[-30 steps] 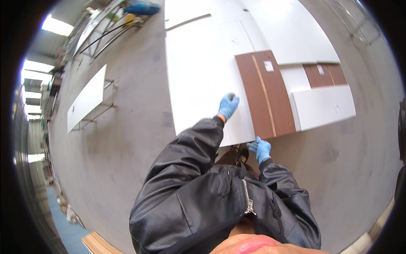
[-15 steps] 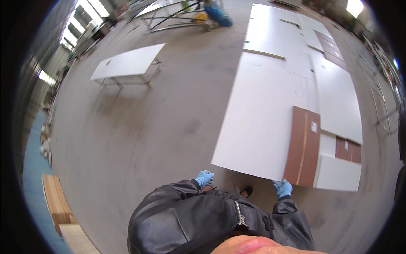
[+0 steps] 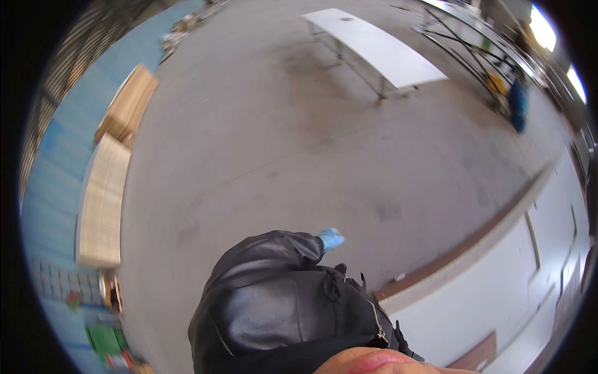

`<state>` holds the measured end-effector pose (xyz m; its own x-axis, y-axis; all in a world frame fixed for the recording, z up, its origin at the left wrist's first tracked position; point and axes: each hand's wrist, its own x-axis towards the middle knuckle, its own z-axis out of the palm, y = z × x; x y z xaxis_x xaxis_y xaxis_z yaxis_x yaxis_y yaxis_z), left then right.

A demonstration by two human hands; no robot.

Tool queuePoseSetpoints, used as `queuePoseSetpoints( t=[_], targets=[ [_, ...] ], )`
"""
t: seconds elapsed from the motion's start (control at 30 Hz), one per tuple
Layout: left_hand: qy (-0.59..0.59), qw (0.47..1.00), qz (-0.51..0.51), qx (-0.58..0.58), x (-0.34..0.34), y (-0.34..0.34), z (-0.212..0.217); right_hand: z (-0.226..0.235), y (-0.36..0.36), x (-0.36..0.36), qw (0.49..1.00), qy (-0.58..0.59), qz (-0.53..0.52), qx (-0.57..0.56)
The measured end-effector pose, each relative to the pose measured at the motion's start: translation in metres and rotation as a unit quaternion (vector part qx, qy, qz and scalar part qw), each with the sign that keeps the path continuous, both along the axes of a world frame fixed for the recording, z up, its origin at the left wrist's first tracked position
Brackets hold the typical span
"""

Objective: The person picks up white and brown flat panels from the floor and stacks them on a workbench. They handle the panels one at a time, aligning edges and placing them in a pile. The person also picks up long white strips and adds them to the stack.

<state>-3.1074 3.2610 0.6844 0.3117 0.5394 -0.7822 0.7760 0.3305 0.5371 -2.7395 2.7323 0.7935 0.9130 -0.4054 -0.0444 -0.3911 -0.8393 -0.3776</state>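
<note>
Off the closest corner of the near counter (image 3: pixel 473 299), over grey floor (image 3: pixel 261 171), find one left hand (image 3: pixel 331 239), gloved in blue, touching nothing around it, perhaps held close to the body simply to stay clear of that corner. Apparently bunched at the fingers, but too blurred for certainty; cannot tell whether pinching anything. Of the right hand, no sight, hence no telling its state. On the near counter, beside its bottom edge, note one brown panel (image 3: pixel 476 356), laid flat, probably for steadiness; along the left edge, one long brown strip (image 3: pixel 448 268). Cannot count the overlapping white boards toward the right edge. Well apart, see one far counter (image 3: pixel 377 48), raised on metal legs, presumably for easier reach, with one small dark thing (image 3: pixel 346 19) near its far end. At left, count two pale wooden stacks (image 3: pixel 103 202), set end to end, likely to save space.
</note>
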Motion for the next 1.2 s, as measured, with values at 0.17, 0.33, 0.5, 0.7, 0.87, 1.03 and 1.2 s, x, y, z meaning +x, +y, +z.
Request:
queuePoseSetpoints(
  t=[0.17,0.33,0.5,0.7,0.87,1.03,1.2],
  targets=[
    [-0.104,0.995,-0.006,0.008,0.047,0.081,0.008,-0.010,0.191,0.044,0.987,-0.034,0.154,-0.018],
    [-0.150,0.973,-0.146,0.094,0.071,0.293,-0.005,-0.062,0.498,0.080,0.953,0.063,0.292,0.050],
    [-0.077,0.989,-0.078,0.101,0.093,0.433,-0.040,-0.110,0.647,0.172,0.881,0.207,0.404,0.134],
    [0.068,0.996,0.046,0.040,0.096,0.512,-0.057,-0.124,0.787,0.283,0.826,0.292,0.391,0.283],
    [0.136,0.965,0.180,-0.135,0.118,0.519,-0.078,-0.123,0.903,0.370,0.791,0.281,0.467,0.277],
    [0.160,0.959,0.177,-0.155,0.172,0.583,-0.121,-0.152,1.006,0.449,0.782,0.299,0.487,0.250],
    [0.132,0.986,0.046,-0.089,0.280,0.739,-0.169,-0.166,1.044,0.495,0.772,0.332,0.510,0.184]
  ],
)
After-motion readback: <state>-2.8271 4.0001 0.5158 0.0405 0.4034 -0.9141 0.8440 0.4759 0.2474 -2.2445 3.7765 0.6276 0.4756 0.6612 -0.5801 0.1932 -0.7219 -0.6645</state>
